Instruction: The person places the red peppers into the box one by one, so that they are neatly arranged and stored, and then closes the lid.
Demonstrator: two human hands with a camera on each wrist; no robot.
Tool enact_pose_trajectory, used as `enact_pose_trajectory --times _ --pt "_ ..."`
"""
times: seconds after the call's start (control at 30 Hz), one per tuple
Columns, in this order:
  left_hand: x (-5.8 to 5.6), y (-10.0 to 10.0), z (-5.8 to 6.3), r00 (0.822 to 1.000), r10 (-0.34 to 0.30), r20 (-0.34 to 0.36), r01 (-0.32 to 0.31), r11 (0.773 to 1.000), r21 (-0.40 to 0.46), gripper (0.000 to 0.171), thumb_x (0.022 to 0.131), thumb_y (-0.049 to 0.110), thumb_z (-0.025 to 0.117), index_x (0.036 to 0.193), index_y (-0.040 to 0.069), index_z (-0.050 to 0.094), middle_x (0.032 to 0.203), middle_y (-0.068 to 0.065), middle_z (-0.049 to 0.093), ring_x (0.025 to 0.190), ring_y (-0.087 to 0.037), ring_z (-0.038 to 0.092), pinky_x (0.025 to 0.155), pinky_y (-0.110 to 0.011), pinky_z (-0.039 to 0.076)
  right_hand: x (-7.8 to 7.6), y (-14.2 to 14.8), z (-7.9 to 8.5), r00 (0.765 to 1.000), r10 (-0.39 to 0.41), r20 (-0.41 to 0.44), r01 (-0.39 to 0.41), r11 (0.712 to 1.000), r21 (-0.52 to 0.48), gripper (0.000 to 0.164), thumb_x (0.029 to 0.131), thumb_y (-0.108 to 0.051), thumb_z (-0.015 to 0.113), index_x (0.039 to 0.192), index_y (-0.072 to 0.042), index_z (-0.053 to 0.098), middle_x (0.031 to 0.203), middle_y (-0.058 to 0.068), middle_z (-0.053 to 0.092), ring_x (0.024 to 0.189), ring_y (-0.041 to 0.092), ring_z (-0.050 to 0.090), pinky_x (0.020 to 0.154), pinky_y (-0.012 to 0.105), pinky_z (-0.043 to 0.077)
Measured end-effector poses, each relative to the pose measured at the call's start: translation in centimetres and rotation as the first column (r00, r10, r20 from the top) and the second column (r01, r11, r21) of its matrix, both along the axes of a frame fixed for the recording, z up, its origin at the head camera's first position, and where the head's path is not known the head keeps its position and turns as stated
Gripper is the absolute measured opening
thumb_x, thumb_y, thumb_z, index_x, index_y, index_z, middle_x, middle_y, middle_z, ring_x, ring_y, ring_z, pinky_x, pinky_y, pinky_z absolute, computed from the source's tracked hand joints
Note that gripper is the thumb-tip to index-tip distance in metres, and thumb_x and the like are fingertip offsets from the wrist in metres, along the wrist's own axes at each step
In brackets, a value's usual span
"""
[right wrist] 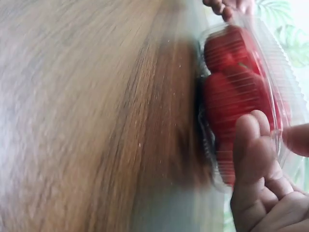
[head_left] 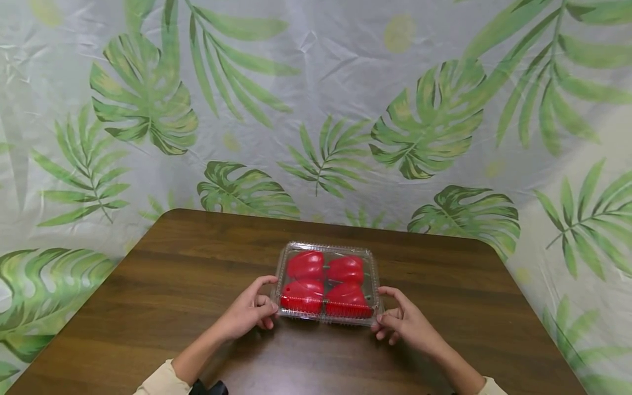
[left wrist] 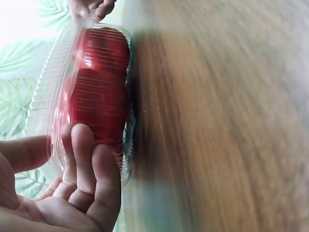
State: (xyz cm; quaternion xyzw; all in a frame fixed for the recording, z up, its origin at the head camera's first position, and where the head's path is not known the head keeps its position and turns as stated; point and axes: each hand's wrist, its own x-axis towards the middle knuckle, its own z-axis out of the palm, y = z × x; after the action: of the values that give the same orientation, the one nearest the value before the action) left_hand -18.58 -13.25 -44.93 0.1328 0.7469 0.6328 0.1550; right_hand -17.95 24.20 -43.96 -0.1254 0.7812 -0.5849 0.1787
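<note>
A clear plastic clamshell box [head_left: 345, 321] with its lid down sits on the wooden table, holding several red bell peppers [head_left: 345, 269] with green stems. At its left front corner my left hand [head_left: 249, 310] pinches the rim, index finger stretched along the side. My right hand [head_left: 405, 321] grips the opposite corner the same way, thumb and fingers at the rim. In the left wrist view, fingertips [left wrist: 83, 137] lie against the ribbed side wall. Fingers [right wrist: 248, 130] also overlap the box wall in the right wrist view.
The brown wooden table [head_left: 197, 258] has rounded far corners. Behind and beside it hangs a pale curtain [head_left: 336, 71] printed with green leaves. Light sleeves [head_left: 165, 381] cover both forearms near the bottom edge.
</note>
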Motion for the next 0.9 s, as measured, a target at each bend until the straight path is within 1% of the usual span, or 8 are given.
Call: enact_pose_trajectory --times 0.13,0.33,0.47,0.6,0.73,0.9 --pt "0.07 -0.02 0.09 0.999 0.004 0.034 -0.005 1.0 0.029 0.054 0.095 0.003 0.054 0.144 0.001 0.03 0.083 -0.007 0.073 0.058 -0.012 0.062 0.061 -0.03 0.056 0.07 -0.11 -0.08 1.0 0.0 0.002 0.0 1.0 -0.027 0.059 0.096 -0.005 0.053 0.145 0.001 0.022 0.086 0.01 0.075 0.065 0.012 0.069 0.051 0.024 0.052" --pt "0.22 0.03 0.14 0.998 0.028 0.052 -0.029 0.999 0.032 0.055 0.094 0.002 0.054 0.144 0.002 0.032 0.079 -0.001 0.07 0.057 -0.01 0.059 0.059 -0.026 0.052 0.2 -0.16 -0.34 0.999 0.04 0.016 -0.039 0.997 -0.07 0.059 0.099 -0.007 0.051 0.146 0.0 0.017 0.093 0.013 0.076 0.063 0.01 0.068 0.046 0.019 0.047" --pt "0.25 0.22 -0.01 0.997 0.045 0.067 -0.048 0.998 0.034 0.055 0.094 0.002 0.053 0.145 0.003 0.032 0.078 0.0 0.068 0.058 -0.011 0.058 0.06 -0.026 0.052 0.22 -0.17 -0.55 0.998 0.053 0.028 -0.05 0.993 -0.107 0.061 0.1 -0.008 0.052 0.147 0.0 0.015 0.09 0.007 0.075 0.063 0.008 0.066 0.047 0.018 0.047" --pt "0.25 0.39 -0.19 0.996 0.05 0.074 -0.053 0.998 0.044 0.055 0.094 0.002 0.053 0.145 0.004 0.032 0.077 0.0 0.067 0.059 -0.011 0.058 0.061 -0.026 0.052 0.26 -0.24 -0.74 0.999 0.035 0.039 -0.03 0.992 -0.122 0.062 0.099 -0.008 0.052 0.147 0.0 0.014 0.085 0.0 0.073 0.062 0.007 0.064 0.049 0.018 0.049" --pt "0.21 0.47 -0.19 0.995 0.062 0.076 -0.065 0.997 0.041 0.055 0.093 0.001 0.054 0.144 0.004 0.033 0.076 0.001 0.068 0.062 -0.011 0.059 0.06 -0.024 0.051 0.31 -0.39 -0.9 0.999 0.016 0.052 -0.008 0.99 -0.141 0.063 0.099 -0.005 0.052 0.148 0.001 0.013 0.082 0.0 0.071 0.064 0.006 0.063 0.056 0.019 0.052" --pt "0.14 0.6 0.18 0.988 0.12 0.096 -0.123 0.992 0.032 0.053 0.092 -0.002 0.054 0.142 0.004 0.038 0.072 0.001 0.068 0.064 -0.013 0.058 0.056 -0.023 0.046 0.43 -0.82 -0.87 0.996 -0.017 0.082 0.03 0.987 -0.155 0.065 0.098 -0.002 0.052 0.149 0.0 0.012 0.081 0.001 0.069 0.066 0.007 0.063 0.062 0.02 0.055"
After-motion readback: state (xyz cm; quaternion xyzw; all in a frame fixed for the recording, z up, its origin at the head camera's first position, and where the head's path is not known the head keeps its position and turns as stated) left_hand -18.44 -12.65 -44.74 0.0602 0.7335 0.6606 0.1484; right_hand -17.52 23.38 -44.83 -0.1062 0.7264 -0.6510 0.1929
